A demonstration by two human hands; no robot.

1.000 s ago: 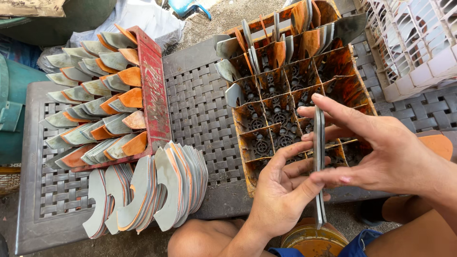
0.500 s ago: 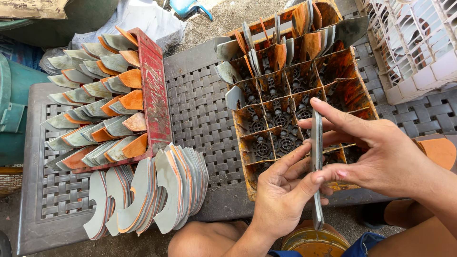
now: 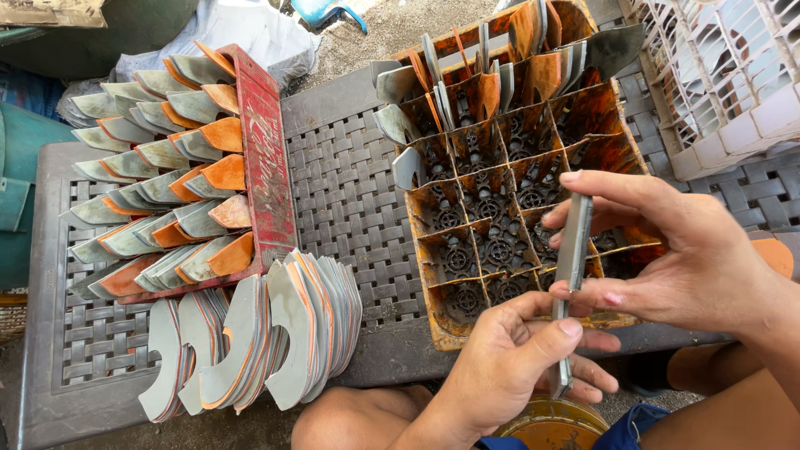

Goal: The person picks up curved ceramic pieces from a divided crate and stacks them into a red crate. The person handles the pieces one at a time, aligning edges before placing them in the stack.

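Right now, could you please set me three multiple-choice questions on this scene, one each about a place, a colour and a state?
1. Where does the red crate stand?
A. left of the divided crate
B. right of it
C. inside it

2. What colour coats some blades in the red crate?
A. blue
B. orange
C. purple

3. How is the metal strip held?
A. by neither hand
B. by one hand only
C. by both hands

Answers: 1 A, the divided crate lies to its right. 2 B, orange shows on several. 3 C, the left hand and right hand both pinch it.
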